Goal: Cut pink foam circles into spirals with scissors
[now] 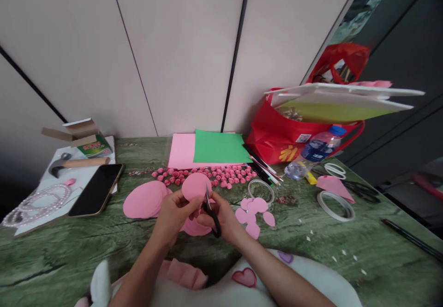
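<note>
Pinched in my left hand (174,212) is a pink paper circle (194,185), held up over the middle of the table. My right hand (224,217) grips a pair of scissors (213,217) with black handles, their blades pointing up at the circle's right edge. Whether the blades touch the paper I cannot tell. Below my hands lies more pink paper (195,227), partly covered by them. A stack of larger pink paper circles (145,200) rests to the left, and small pink petal-shaped cutouts (252,212) lie to the right.
Many small rolled pink paper pieces (221,175) spread behind my hands, before green paper (221,147). At left are a phone (97,189), hammer (79,162) and bead strings (38,203). A bottle (314,153), red bag (266,134) and tape rolls (335,206) stand or lie at right.
</note>
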`<state>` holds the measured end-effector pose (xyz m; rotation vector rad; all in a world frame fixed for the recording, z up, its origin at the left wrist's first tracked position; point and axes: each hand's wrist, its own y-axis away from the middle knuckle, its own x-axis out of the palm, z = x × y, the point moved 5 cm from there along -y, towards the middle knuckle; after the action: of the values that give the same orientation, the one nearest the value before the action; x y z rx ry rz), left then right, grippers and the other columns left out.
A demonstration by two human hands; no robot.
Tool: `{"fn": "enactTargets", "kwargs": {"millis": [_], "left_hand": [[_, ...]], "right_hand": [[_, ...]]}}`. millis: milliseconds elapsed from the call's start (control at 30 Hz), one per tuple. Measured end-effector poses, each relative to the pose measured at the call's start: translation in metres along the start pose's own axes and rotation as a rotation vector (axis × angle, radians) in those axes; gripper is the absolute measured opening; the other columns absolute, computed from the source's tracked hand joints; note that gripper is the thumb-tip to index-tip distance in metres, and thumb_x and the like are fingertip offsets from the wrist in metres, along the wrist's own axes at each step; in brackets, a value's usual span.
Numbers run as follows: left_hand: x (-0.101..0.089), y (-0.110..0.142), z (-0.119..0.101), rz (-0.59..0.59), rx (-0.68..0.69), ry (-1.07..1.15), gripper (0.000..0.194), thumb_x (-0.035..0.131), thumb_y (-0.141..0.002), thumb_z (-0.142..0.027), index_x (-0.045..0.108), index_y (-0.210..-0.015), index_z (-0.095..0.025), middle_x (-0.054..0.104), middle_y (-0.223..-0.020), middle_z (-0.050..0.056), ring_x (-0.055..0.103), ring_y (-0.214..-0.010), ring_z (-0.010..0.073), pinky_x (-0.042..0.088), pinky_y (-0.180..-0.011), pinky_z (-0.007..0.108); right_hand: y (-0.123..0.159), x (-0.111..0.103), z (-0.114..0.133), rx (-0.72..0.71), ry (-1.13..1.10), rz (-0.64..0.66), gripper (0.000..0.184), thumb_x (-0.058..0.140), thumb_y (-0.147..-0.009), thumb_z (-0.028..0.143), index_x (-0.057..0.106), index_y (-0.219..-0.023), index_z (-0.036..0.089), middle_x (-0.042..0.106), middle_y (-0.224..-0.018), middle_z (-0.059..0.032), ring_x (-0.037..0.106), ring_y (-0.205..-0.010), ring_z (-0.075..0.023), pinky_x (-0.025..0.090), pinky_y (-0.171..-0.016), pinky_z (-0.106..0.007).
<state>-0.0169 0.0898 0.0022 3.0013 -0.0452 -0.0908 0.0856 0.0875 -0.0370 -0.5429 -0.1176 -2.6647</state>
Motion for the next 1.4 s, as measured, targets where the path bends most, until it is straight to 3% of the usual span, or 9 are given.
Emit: {"fn": "enactTargets", "kwargs": {"millis": [267, 633, 1000, 1400], "left_hand": [[-0.0001, 0.0014, -0.0030, -0.001, 0.003, 0.031, 0.017, 0.060, -0.063, -0.029, 0.058, -0.062, -0.012, 0.051, -0.043, -0.003, 0.043, -0.041, 0.0084, 0.034, -0.042, 0.020], [-0.0013, 0.0018, -0.0060, -0.006, 0.035, 0.047, 0.020, 0.061, -0.063, -0.028, 0.052, -0.052, -0.014, 0.051, -0.042, -0.004, 0.043, -0.040, 0.0076, 0.034, -0.042, 0.019], [-0.0020, 0.0007, -0.0035, 0.019, 0.055, 0.111, 0.016, 0.058, -0.067, -0.029, 0.054, -0.065, -0.013, 0.053, -0.050, -0.002, 0.046, -0.045, 0.0094, 0.035, -0.045, 0.021], [-0.0027, 0.0028, -0.0031, -0.030, 0.055, 0.091, 0.016, 0.060, -0.064, -0.027, 0.054, -0.058, -0.013, 0.051, -0.042, -0.004, 0.042, -0.039, 0.0077, 0.032, -0.041, 0.020]], "right_hand": [[0.0000, -0.0001, 0.0005, 0.010, 0.058, -0.020, 0.044, 0.073, -0.050, 0.031, 0.041, -0.078, 0.019, 0.044, -0.047, 0.0085, 0.040, -0.044, -0.0067, 0.031, -0.042, -0.018], [0.0007, 0.0007, 0.0052, 0.018, 0.097, -0.056, 0.039, 0.071, -0.050, 0.031, 0.042, -0.073, 0.018, 0.050, -0.051, 0.0071, 0.041, -0.039, -0.0051, 0.034, -0.039, -0.017], [0.0010, -0.0019, 0.0032, 0.028, 0.094, -0.066, 0.041, 0.072, -0.049, 0.033, 0.042, -0.073, 0.018, 0.052, -0.052, 0.0065, 0.043, -0.035, -0.0044, 0.035, -0.033, -0.015], [0.0019, 0.0039, -0.0032, 0.020, 0.071, 0.008, 0.042, 0.072, -0.050, 0.032, 0.040, -0.074, 0.019, 0.047, -0.045, 0.0092, 0.043, -0.038, -0.0065, 0.035, -0.037, -0.018]]}}
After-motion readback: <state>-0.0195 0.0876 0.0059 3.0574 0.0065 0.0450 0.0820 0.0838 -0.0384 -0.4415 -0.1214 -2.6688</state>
